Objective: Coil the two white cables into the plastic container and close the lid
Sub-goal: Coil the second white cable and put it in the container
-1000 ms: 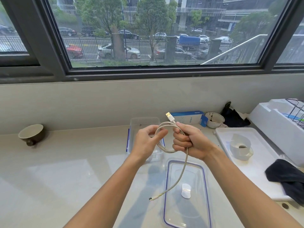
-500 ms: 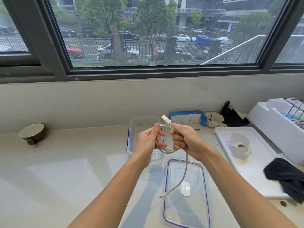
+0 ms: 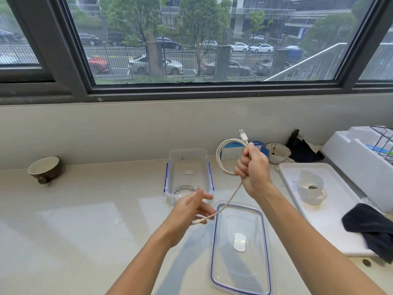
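Observation:
My right hand [image 3: 254,170] grips a partly coiled white cable [image 3: 221,155] above the counter, with its USB plug pointing up. The loose tail hangs down and to the left, over the corner of the lid [image 3: 215,252], which lies flat in front of me. My left hand [image 3: 189,212] is lower, with its fingers apart, and the tail's end rests against its fingertips. The clear plastic container [image 3: 170,160] with blue clips stands behind the lid. A second white cable [image 3: 183,189] lies coiled at its near end.
A brown bowl [image 3: 43,169] sits at the far left. Behind the right hand are a blue box [image 3: 258,145] and a white cup [image 3: 277,153]. On the right, a white tray [image 3: 336,216] carries a tape roll [image 3: 310,188] and a dark cloth [image 3: 372,228].
My left hand has let go of the coil and dropped down to the hanging tail. My right hand has raised the coil up and to the right.

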Available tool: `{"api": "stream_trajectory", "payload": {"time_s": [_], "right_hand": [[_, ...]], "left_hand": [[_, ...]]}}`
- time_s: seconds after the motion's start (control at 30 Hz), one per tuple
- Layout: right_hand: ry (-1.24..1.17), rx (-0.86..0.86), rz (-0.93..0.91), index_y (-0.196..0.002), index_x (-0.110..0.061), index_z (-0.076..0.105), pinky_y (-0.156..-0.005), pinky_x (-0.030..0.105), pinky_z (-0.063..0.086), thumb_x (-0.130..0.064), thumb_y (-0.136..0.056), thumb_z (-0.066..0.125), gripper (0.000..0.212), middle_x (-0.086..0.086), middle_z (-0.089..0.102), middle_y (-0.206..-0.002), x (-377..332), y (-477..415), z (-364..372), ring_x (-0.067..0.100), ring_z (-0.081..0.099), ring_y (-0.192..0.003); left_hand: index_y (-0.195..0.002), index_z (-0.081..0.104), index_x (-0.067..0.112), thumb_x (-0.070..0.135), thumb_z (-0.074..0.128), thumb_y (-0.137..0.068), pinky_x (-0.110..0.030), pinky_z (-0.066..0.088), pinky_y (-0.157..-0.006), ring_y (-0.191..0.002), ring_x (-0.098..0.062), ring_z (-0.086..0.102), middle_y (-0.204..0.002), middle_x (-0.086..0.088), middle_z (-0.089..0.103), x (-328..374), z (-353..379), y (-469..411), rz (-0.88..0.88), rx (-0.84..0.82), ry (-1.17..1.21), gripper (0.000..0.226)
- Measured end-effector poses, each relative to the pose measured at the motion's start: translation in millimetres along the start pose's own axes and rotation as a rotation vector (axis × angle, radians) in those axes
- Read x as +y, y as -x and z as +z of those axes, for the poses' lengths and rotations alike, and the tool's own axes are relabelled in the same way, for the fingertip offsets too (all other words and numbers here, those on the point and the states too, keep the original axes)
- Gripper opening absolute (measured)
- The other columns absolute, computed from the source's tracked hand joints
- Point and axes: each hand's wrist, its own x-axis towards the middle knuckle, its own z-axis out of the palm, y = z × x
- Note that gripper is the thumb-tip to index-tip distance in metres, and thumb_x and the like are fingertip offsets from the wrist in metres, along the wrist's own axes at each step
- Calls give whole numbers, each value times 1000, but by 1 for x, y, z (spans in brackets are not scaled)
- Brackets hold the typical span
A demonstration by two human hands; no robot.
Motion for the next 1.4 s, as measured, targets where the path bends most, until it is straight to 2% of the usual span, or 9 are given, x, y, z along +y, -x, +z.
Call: {"api": "stream_trajectory", "payload": {"time_s": [0.1,0.23,0.5,0.6,0.8,0.9,1.03,1.3,1.4], "right_hand": [[-65,35,-13,-67,-15,40,-34,18,17,-27,-102,32,38,-9,24,-41,-2,-4,-2,6,18,-32],[-104,51,-10,-67,-15,40,-35,19,18,-26,-102,31,39,-9,23,-41,-2,-6,-6,6,18,-33],[-191,159,-13,-68,-16,41,-33,20,20,-26,-101,31,36,-9,26,-41,2,-15,-15,7,19,-32],[-199,195,-10,-68,-17,40,-31,20,21,-26,-101,31,36,-9,25,-39,4,-17,-18,7,18,-31],[-213,101,84,-67,-16,41,-32,20,21,-29,-102,31,38,-9,24,-40,7,-16,-28,7,18,-31],[-196,7,147,-68,-15,43,-33,20,20,-29,-102,31,39,-8,23,-41,9,-12,-31,6,19,-32],[-181,-142,219,-70,-14,44,-34,20,21,-29,-101,33,37,-7,21,-43,13,-4,-29,6,19,-32],[-67,-341,292,-70,-12,44,-35,19,21,-29,-100,36,35,-6,21,-44,21,12,-13,6,19,-32],[-13,-340,297,-71,-12,43,-35,20,20,-28,-101,34,35,-6,21,-43,25,16,-9,6,18,-32]], "left_hand": [[-107,60,7,23,60,-84,-29,47,-64,-68,-25,60,-74,-12,65,-4,-11,7,-16,-141,35,28],[-97,61,5,0,64,-75,-25,49,-58,-60,-21,56,-67,-12,60,-4,-13,10,14,-106,185,23],[-121,59,6,-16,51,-85,-36,52,-86,-104,-30,63,-120,-14,64,-9,-7,16,51,-272,140,43],[-122,59,11,-10,54,-87,-34,51,-86,-101,-29,65,-112,-14,68,-11,5,16,100,-293,66,42],[-100,69,8,21,58,-88,-27,53,-70,-77,-24,69,-85,-15,74,-4,15,5,206,-42,181,21],[-101,66,9,23,50,-89,-23,45,-56,-59,-15,59,-70,-7,70,2,8,-7,260,169,186,25],[-85,72,12,17,53,-93,-22,45,-54,-63,-12,56,-70,-3,66,11,2,-20,265,367,138,21],[-99,61,0,7,61,-89,-18,39,-41,-41,-9,49,-53,-1,64,19,2,-33,218,461,207,13],[-99,66,4,9,58,-91,-18,34,-40,-41,-8,44,-62,-5,65,20,4,-35,169,385,138,12]]}}
